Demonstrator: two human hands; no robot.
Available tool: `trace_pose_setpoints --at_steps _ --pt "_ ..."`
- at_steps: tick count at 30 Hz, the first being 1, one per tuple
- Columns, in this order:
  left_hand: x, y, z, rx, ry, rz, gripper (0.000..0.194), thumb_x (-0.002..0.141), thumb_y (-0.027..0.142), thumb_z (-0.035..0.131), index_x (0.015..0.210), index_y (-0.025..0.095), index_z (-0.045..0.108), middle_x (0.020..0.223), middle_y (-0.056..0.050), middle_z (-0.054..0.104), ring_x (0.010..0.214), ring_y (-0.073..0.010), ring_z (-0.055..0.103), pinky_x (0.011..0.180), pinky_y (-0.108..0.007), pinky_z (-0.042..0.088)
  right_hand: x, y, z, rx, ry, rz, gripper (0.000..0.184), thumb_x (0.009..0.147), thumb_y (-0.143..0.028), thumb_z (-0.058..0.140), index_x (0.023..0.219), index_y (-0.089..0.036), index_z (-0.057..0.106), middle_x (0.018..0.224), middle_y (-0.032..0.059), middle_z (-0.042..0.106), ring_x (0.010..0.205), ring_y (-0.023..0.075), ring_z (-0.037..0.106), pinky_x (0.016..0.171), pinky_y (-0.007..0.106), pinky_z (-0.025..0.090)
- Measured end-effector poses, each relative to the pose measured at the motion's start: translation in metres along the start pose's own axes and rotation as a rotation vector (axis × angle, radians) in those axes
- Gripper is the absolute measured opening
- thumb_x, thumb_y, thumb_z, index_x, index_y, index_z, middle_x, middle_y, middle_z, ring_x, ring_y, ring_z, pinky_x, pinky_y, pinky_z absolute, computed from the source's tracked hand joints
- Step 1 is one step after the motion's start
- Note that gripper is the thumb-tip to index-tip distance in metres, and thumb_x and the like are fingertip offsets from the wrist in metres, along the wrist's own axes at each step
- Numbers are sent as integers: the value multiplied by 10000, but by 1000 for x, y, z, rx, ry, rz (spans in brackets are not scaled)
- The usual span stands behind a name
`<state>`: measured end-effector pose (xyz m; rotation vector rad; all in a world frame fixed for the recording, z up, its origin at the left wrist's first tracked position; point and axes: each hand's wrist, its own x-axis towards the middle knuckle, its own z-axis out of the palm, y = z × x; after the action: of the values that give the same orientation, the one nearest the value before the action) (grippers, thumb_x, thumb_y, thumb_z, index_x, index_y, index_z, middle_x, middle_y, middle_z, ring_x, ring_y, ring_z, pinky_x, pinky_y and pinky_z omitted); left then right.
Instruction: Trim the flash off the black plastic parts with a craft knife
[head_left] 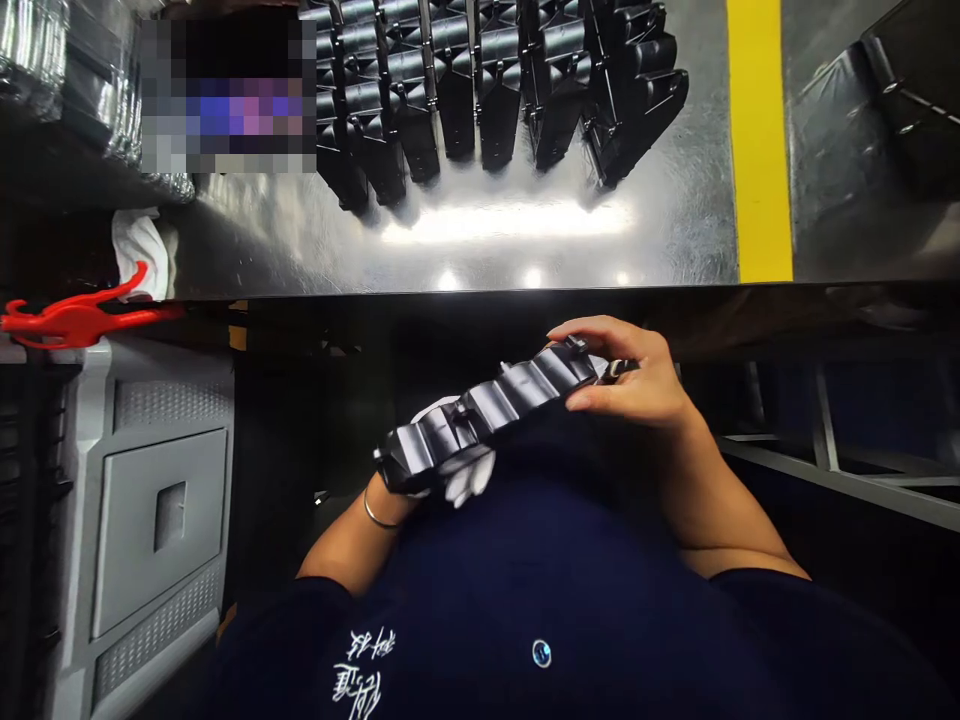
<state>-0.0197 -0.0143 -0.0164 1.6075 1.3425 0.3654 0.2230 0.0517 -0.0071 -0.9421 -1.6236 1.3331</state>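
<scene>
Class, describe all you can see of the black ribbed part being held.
The black ribbed part is long and glossy, like moulded plastic, with curved troughs and small projections along its edges. It is held slantwise in the air before the table, right end nearer the table's edge. The white-gloved left hand holds it from beneath, mostly hidden; the right hand appears to grip its right end.

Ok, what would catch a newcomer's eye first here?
Probably the bright yellow stripe on the shiny grey table, right of the black ribbed parts. Next, the glossy black ribbed piece below the table edge, between white-gloved left hand and bare right hand.
</scene>
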Motion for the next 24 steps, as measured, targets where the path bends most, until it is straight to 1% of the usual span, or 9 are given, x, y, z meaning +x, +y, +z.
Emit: trace_pose_setpoints --at_steps 2,4,6,8,10,13,15,19,24 --pt "0 -2 -5 -248 5 -34 601 937 485 306 669 137 717 490 -74 624 389 -199 570 365 -305 478 0 0 1 -42 170 38 560 635 -582 884 1005 -200 708 889 57 706 780 228 684 617 279 554" --pt "0 -3 -10 -649 42 -87 374 891 405 484 761 141 715 705 -97 726 556 -200 670 499 -309 560 -1 1 6 -35 292 66 533 639 -578 883 976 -207 701 855 45 705 759 221 681 591 273 547" --pt "-1 -3 -13 -1038 83 -134 154 770 267 681 875 165 730 898 -80 760 793 -210 722 723 -326 603 -3 1 15 -13 339 87 514 637 -550 895 967 -211 693 843 35 709 737 205 673 570 259 535" --pt "-2 -1 -12 -1263 81 -167 235 684 191 773 917 179 746 962 -61 765 946 -233 716 916 -362 566 -5 0 27 1 296 102 522 639 -535 899 995 -213 692 834 26 711 648 168 638 507 237 496" --pt "-3 3 -7 -1307 88 -191 250 693 256 793 923 169 751 958 -61 767 983 -256 711 972 -396 542 -7 -1 36 39 152 91 529 690 -575 851 1041 -209 700 827 28 713 550 133 585 446 228 450" --pt "-1 11 -1 -1407 189 -263 364 678 275 810 1017 168 734 992 -63 764 987 -251 711 912 -370 569 -5 -5 42 124 -18 84 447 834 -602 712 1006 -190 734 832 50 716 582 143 609 499 246 486" --pt "0 15 0 -1454 231 -316 439 687 211 798 1114 178 704 1042 -56 759 955 -212 717 858 -311 583 -2 -7 42 136 7 103 355 892 -531 679 899 -183 746 789 50 705 651 161 636 566 256 510" --pt "2 18 -3 -1578 169 -351 434 781 100 686 1210 163 656 1018 -49 767 803 -147 730 706 -217 594 2 -8 38 93 42 99 282 903 -432 697 796 -172 717 702 32 670 621 145 605 554 242 472" --pt "3 17 -4 -1809 175 -518 445 930 21 404 1301 175 594 962 -36 777 813 -92 735 734 -161 578 1 -7 46 18 66 72 314 917 -446 652 777 -166 677 652 21 640 568 142 574 512 244 443"
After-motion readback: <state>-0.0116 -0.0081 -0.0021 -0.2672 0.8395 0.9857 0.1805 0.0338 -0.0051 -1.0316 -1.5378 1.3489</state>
